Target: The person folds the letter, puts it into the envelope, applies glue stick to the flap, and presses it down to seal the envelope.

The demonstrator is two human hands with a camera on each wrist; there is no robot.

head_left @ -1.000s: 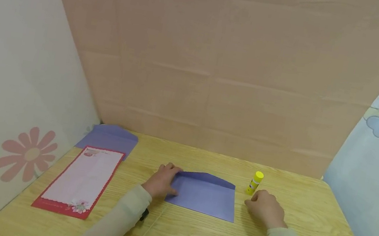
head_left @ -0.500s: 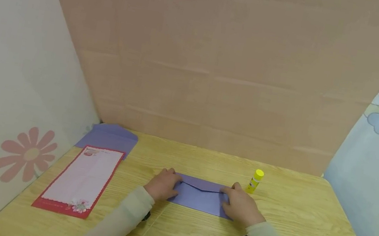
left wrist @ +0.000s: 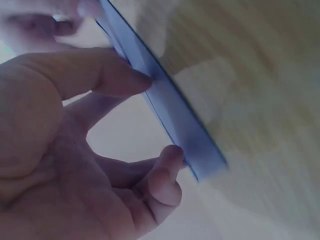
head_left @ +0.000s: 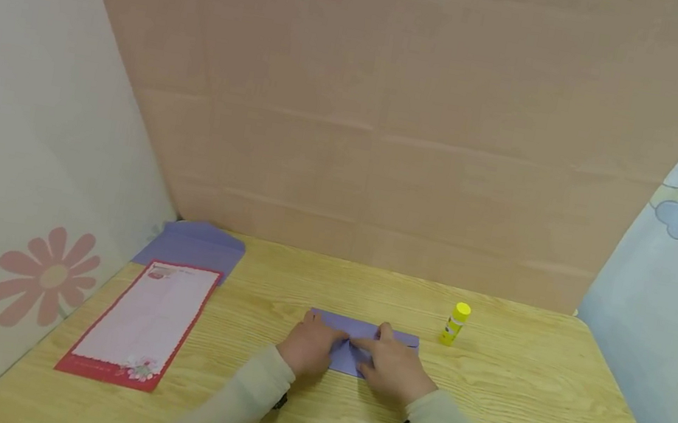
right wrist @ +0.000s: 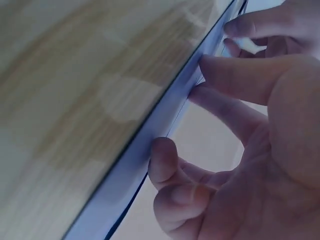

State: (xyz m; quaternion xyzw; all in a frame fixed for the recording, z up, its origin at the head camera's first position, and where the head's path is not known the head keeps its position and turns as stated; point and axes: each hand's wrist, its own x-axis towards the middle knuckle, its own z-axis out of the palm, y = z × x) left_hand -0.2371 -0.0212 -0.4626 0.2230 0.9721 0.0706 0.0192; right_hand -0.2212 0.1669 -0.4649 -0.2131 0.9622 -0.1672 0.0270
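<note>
Two hands are working on one purple envelope (head_left: pixel 347 364), which is lying flat at the front of the desk (head_left: pixel 550 397). The left hand (head_left: pixel 308 345) and the right hand (head_left: pixel 396 371) are meeting near its middle, index fingers almost tip to tip, and are pressing the folded-down flap (head_left: pixel 353 326); neither is clenching, and neither appears to be gripping the paper. In the wrist views, other fingers are touching the envelope as well. A yellow glue stick (head_left: pixel 455 324) is standing near its far right corner, while a red-bordered sheet (head_left: pixel 142 321) is lying well to the left, overlapping a second purple envelope (head_left: pixel 199 244). The step in hand seems to be flattening the flap from its centre. The next move is probably calling for holding the envelope steady while sliding the fingertips outward with light, even pressure, without shifting or creasing the paper.
</note>
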